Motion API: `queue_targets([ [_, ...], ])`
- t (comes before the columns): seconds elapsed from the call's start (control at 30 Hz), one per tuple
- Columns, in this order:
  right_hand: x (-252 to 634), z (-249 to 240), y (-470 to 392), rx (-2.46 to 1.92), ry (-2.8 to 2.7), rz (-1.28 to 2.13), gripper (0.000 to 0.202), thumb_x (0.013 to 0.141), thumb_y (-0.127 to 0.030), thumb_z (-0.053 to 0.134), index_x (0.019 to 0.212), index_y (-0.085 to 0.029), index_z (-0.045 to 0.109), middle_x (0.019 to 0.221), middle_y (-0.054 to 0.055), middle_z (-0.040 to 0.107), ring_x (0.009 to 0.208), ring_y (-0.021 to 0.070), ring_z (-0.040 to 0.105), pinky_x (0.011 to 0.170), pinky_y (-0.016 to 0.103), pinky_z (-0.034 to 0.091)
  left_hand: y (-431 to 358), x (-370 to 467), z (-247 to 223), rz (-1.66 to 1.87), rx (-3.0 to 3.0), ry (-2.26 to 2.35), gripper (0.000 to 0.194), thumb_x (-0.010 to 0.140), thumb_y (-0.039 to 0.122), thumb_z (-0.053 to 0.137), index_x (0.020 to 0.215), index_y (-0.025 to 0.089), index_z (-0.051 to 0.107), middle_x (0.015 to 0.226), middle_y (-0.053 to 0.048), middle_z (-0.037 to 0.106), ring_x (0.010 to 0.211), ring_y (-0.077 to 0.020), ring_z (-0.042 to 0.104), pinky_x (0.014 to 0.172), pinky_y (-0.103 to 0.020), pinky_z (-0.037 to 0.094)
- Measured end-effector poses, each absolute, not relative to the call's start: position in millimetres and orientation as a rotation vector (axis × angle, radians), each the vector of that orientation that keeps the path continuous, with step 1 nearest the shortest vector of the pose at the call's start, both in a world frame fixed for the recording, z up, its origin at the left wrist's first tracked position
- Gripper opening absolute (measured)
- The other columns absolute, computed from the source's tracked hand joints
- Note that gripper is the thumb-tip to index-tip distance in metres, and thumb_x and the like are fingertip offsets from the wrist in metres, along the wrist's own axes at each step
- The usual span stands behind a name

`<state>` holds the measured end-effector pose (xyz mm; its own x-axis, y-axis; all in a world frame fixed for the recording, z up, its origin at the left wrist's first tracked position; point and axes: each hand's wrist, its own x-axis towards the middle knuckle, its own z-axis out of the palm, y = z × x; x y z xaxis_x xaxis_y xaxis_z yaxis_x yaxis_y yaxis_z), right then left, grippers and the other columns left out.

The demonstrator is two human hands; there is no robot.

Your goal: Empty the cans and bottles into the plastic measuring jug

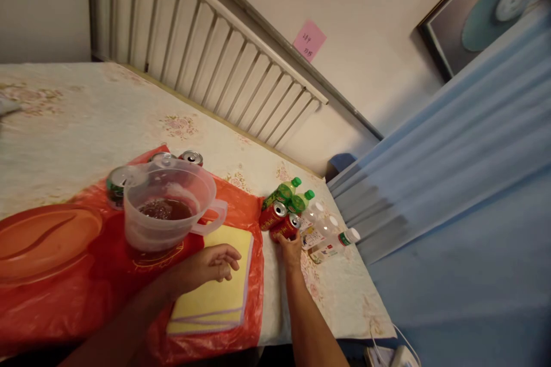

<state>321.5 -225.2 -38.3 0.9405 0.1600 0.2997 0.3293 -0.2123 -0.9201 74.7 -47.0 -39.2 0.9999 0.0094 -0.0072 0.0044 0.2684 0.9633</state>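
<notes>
My right hand grips the lower part of a red drink can on the table's right side; some fingers are hidden. A second red can stands right beside it. Loosely curled and holding nothing, my left hand hovers over a stack of yellow sheets. Left of that hand stands a clear plastic jug with dark, foamy liquid in it. Its handle points toward the yellow sheets.
A red plastic sheet carries an orange lid. Behind the jug stand a green can and a red can. Green-capped bottles and clear bottles are at right, near a blue curtain. A radiator lines the wall.
</notes>
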Motion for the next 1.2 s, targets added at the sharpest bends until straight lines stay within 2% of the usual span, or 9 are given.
queue_targets([
  [0.23, 303, -32, -233, -1.834, -0.291, -0.236, 0.042, 0.051, -0.031, 0.077, 0.087, -0.016, 0.064, 0.075, 0.002, 0.071, 0.066, 0.0195, 0.063, 0.062, 0.029, 0.051, -47, 74, -36, 0.009, 1.295, 0.019, 0.043, 0.075, 0.044, 0.067, 0.109, 0.02, 0.06, 0.104, -0.007, 0.065, 0.086, -0.0197, 0.062, 0.078, -0.034, 0.048],
  [0.43, 271, -11, -233, -1.863, -0.377, -0.19, 0.063, 0.054, -0.031, 0.079, 0.112, -0.013, 0.064, 0.099, 0.01, 0.073, 0.083, 0.0241, 0.069, 0.072, 0.032, 0.055, -46, 71, -27, -0.001, 1.307, 0.006, 0.042, 0.074, 0.041, 0.067, 0.109, 0.02, 0.059, 0.104, -0.006, 0.065, 0.088, -0.0196, 0.061, 0.078, -0.032, 0.047],
  [0.53, 261, 13, -219, -1.839, -0.582, -0.212, 0.069, 0.058, -0.032, 0.08, 0.121, -0.014, 0.061, 0.111, 0.011, 0.07, 0.095, 0.0259, 0.068, 0.082, 0.035, 0.055, -47, 67, -22, 0.005, 1.306, 0.021, 0.042, 0.073, 0.041, 0.066, 0.108, 0.019, 0.059, 0.103, -0.006, 0.064, 0.088, -0.0195, 0.061, 0.079, -0.033, 0.048],
  [0.73, 245, 75, -179, -1.892, -1.093, -0.523, 0.061, 0.067, -0.025, 0.073, 0.125, -0.016, 0.058, 0.12, 0.013, 0.064, 0.113, 0.0294, 0.06, 0.102, 0.047, 0.046, -47, 62, -23, 0.039, 1.28, 0.011, 0.039, 0.072, 0.036, 0.065, 0.107, 0.02, 0.059, 0.101, -0.006, 0.065, 0.085, -0.0193, 0.062, 0.079, -0.033, 0.048],
  [0.93, 226, 128, -141, -1.809, -1.564, -0.746, 0.06, 0.075, -0.02, 0.066, 0.133, -0.02, 0.052, 0.124, 0.012, 0.059, 0.117, 0.0293, 0.054, 0.102, 0.05, 0.045, -48, 62, -23, 0.06, 1.267, 0.011, 0.04, 0.069, 0.032, 0.064, 0.106, 0.018, 0.06, 0.1, -0.006, 0.066, 0.082, -0.0175, 0.063, 0.076, -0.031, 0.047],
  [1.07, 217, 148, -120, -1.746, -1.776, -0.839, 0.067, 0.079, -0.016, 0.064, 0.142, -0.022, 0.044, 0.127, 0.013, 0.055, 0.117, 0.0294, 0.052, 0.1, 0.052, 0.046, -49, 62, -21, 0.083, 1.271, 0.023, 0.038, 0.065, 0.031, 0.065, 0.101, 0.019, 0.06, 0.097, -0.004, 0.066, 0.08, -0.0172, 0.062, 0.071, -0.03, 0.045],
  [1.2, 207, 161, -103, -1.688, -1.95, -0.926, 0.067, 0.081, -0.012, 0.062, 0.144, -0.022, 0.043, 0.125, 0.014, 0.055, 0.114, 0.0297, 0.051, 0.099, 0.053, 0.046, -49, 60, -20, 0.092, 1.256, 0.021, 0.035, 0.063, 0.029, 0.066, 0.097, 0.02, 0.061, 0.095, -0.004, 0.067, 0.08, -0.0194, 0.063, 0.069, -0.032, 0.045],
])
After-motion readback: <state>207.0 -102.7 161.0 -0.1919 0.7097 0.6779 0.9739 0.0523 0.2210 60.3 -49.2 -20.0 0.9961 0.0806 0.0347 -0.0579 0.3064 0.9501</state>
